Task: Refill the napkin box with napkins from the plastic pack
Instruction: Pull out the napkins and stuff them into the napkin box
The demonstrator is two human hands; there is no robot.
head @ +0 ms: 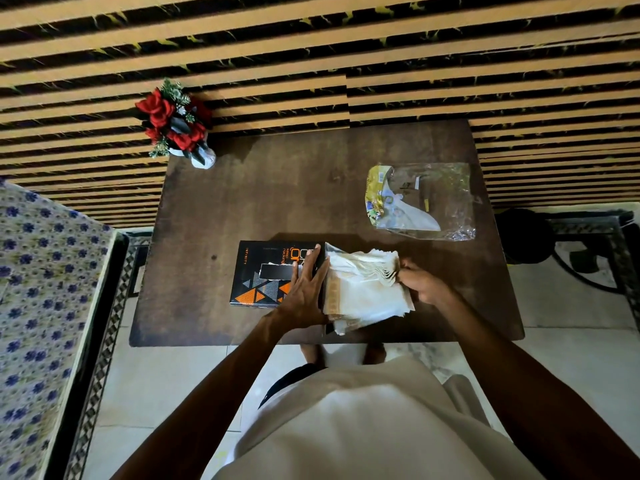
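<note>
table [294, 188]: dark wood | red flowers [173, 121] (possibly artificial): far-left corner | slatted wall [346, 46] behind

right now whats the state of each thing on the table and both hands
napkin box: lying flat, right end open
napkin stack: partly pushed into the box's open end
plastic pack: looks emptied, lying apart at the far right
left hand: flat on the box, steadying it
right hand: gripping the stack's outer end
flower vase: upright, far left corner
</note>
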